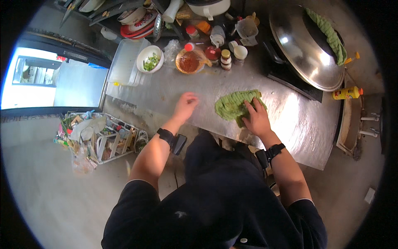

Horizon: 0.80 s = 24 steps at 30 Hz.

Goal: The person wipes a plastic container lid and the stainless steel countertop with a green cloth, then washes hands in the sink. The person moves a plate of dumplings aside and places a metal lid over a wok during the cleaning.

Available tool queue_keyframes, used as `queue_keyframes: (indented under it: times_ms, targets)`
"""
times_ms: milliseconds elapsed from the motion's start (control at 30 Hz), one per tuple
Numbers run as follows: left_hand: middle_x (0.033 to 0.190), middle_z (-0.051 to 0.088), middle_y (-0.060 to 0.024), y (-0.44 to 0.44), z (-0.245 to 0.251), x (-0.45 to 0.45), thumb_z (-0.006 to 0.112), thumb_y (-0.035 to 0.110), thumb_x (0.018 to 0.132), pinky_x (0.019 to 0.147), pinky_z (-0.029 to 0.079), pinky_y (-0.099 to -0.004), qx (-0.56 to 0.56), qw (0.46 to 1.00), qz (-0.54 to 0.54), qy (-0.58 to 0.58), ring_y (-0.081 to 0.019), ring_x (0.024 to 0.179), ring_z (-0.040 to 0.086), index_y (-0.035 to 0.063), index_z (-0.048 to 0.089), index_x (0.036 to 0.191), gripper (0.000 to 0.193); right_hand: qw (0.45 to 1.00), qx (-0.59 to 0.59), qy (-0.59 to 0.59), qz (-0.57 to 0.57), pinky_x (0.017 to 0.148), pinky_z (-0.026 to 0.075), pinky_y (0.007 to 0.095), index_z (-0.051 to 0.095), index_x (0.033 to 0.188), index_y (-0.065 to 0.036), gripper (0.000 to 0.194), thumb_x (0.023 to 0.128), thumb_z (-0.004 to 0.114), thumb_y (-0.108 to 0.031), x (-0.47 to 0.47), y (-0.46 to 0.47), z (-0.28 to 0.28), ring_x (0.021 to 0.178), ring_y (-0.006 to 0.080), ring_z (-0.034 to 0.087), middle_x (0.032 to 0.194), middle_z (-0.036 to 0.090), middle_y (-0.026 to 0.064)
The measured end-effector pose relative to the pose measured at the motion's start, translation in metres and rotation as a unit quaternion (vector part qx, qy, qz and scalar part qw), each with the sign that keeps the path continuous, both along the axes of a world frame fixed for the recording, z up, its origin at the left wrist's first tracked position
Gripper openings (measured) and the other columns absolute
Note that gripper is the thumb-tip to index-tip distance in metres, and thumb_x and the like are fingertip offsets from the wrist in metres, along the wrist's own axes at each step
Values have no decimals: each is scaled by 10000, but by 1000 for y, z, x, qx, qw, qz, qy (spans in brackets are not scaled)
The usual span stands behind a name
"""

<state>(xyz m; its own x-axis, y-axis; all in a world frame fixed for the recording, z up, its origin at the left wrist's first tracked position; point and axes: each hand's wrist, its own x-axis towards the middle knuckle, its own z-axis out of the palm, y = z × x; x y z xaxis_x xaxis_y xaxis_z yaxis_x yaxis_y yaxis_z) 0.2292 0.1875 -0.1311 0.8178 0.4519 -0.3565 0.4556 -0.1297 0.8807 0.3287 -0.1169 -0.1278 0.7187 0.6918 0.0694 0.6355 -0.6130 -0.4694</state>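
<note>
A folded green cloth [231,104] lies crumpled on the stainless steel table [174,85] before me. My right hand [256,117] presses on its right end, with fingers spread over the folds and the thumb at the near edge. To the left, my left hand [186,104] hovers around the table's front edge, apart from the cloth. Its fingers are loosely curled and slightly blurred, and I see nothing in them.
Along the back stand a white bowl of chopped scallions [150,59], a bowl of red sauce [188,62], a clear plastic container [124,63] and several condiment jars [226,59]. A lidded wok [307,49] occupies the back right. A yellow bottle [345,93] lies nearby. A full rubbish basket [105,137] is at left.
</note>
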Motion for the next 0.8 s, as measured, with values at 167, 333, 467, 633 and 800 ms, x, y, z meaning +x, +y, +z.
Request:
queue_keyframes:
  times_ms: [167, 333, 467, 633, 800]
  targets:
    - [1152, 599, -80, 72, -5, 34, 627, 145, 867, 797, 476, -346, -310, 939, 147, -14, -203, 1016, 585, 62, 504, 1204, 369, 998, -8, 15, -57, 953, 425, 467, 514, 1292, -126, 687, 650, 756, -158, 2, 27, 5, 1136, 423, 465, 1289, 453, 245]
    - [1256, 535, -147, 96, -16, 61, 557, 141, 925, 894, 446, -370, -562, 822, 85, -36, -256, 1152, 515, 8, 486, 1212, 324, 995, -16, 35, -88, 976, 420, 438, 521, 1274, -73, 674, 639, 743, -126, -11, 68, 6, 1129, 408, 474, 1291, 467, 233]
    - [1288, 501, -187, 96, -21, 70, 533, 114, 935, 935, 442, -366, -615, 781, 102, -29, -290, 1177, 498, -55, 455, 1234, 352, 990, -38, 71, -113, 1009, 407, 415, 483, 1303, -53, 679, 665, 712, -80, -21, 90, 6, 1189, 381, 456, 1336, 459, 213]
    - [1269, 504, -191, 95, -21, 78, 548, 129, 936, 942, 449, -317, -581, 805, 102, -52, -283, 1154, 506, -63, 450, 1246, 378, 992, -39, 65, -105, 1039, 392, 406, 483, 1301, -48, 648, 684, 680, -55, -26, 107, 3, 1220, 381, 441, 1364, 443, 206]
    - [1269, 501, -181, 104, -25, 90, 556, 143, 938, 951, 451, -298, -574, 811, 77, -86, -270, 1148, 506, -59, 461, 1232, 369, 995, -51, 37, -78, 1050, 381, 403, 477, 1294, -8, 625, 685, 619, 4, -16, 127, -3, 1241, 387, 430, 1373, 435, 211]
